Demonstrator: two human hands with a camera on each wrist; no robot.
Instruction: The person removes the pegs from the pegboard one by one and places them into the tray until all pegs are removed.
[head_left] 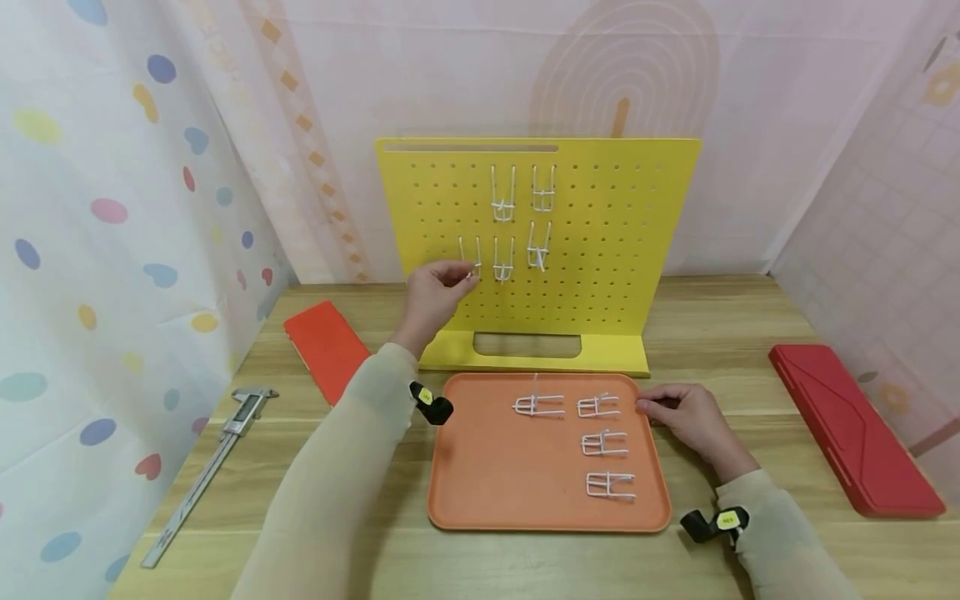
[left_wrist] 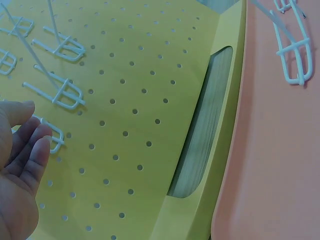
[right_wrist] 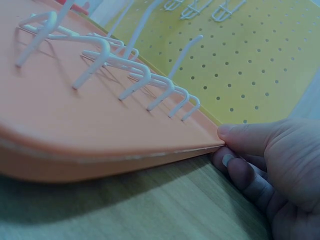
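A yellow pegboard (head_left: 600, 283) stands upright with several white wire pegboard hooks on it. My left hand (head_left: 435, 300) pinches the lowest-left hook (head_left: 469, 250), whose two upper ends meet the board. In the left wrist view, the fingers cover part of that hook (left_wrist: 59, 139). Just to its right hangs another hook (head_left: 503, 262). In front of the board lies an orange tray (head_left: 495, 475) with several more hooks, one of them a hook (head_left: 610, 485) near its right front. My right hand (head_left: 693, 421) pinches the tray's right rim between thumb and fingers, as the right wrist view shows.
On the wooden table (head_left: 675, 317), a red-orange flat booklet (head_left: 326, 346) and a digital caliper (head_left: 217, 462) lie to the left. A red case (head_left: 855, 429) is at the right. Printed curtains (head_left: 450, 75) hang behind and at both sides.
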